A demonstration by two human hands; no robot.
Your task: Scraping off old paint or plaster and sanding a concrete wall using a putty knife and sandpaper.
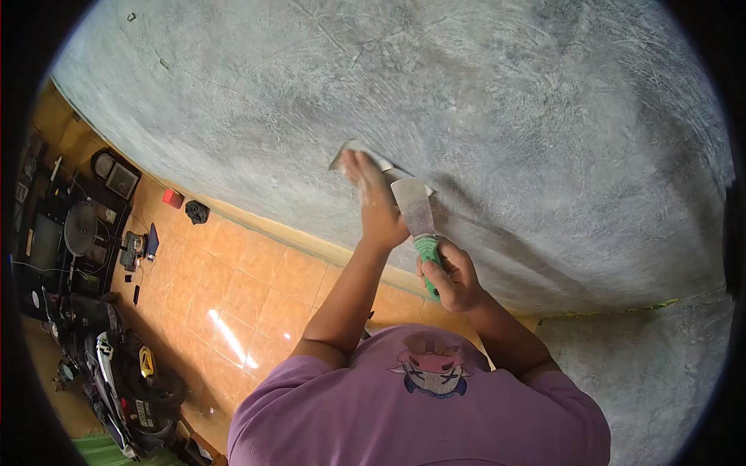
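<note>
A large grey plastered wall fills the upper part of the view, with swirled scratch marks and whitish patches. My left hand presses a pale sheet, which looks like sandpaper, flat against it. The fingers are blurred, and part of the sheet is hidden beneath them. In my right hand is a putty knife with a green handle and a broad metal blade. Its blade points up beside my left wrist and overlaps the wall in view; whether it touches the wall I cannot tell.
Orange floor tiles run along the wall's foot. A motorcycle stands at lower left. A fan is by a dark cabinet at far left. Near the baseboard lie a red box and a black bag.
</note>
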